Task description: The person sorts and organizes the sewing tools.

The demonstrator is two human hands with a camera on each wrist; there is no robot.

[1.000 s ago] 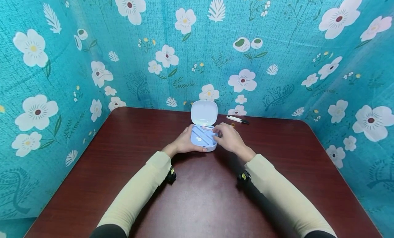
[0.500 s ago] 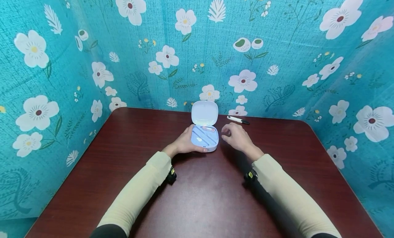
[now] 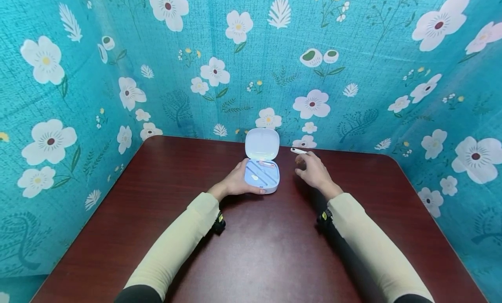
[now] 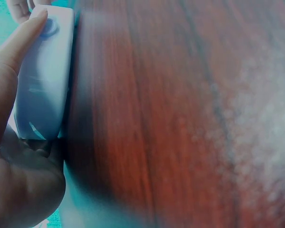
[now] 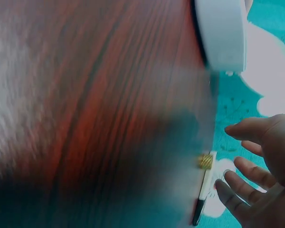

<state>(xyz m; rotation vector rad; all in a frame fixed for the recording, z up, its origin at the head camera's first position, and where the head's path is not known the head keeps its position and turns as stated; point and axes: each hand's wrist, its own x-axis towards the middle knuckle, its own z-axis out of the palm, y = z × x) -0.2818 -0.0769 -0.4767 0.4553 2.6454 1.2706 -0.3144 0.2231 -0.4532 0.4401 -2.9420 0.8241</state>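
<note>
My left hand [image 3: 234, 181] grips the left side of a light-blue case [image 3: 271, 189], its thumb along the front wall. The case's lid [image 3: 262, 144] stands raised at the back. Inside lie diagonal slots, a small white piece [image 3: 255, 177] and a pinkish stick-like item [image 3: 267, 164]. To the right of the case, my right hand [image 3: 317, 171] hovers with thumb and fingers spread apart, holding nothing. Close to its fingertips is a small gold ribbed ring-like item [image 5: 205, 161]. Just behind lies a white pen with a black end [image 5: 203, 190], partly covered by the hand in the head view.
The dark red-brown wooden table [image 3: 251, 250] runs up to a teal flowered curtain [image 3: 219, 98] behind and on both sides. Black wrist-worn cameras hang beneath both forearms, the left camera [image 3: 219, 223] and the right camera [image 3: 323, 218].
My right hand has withdrawn from inside the case and moved right to the gold item and pen, its fingers opening. My left hand stays on the case.
</note>
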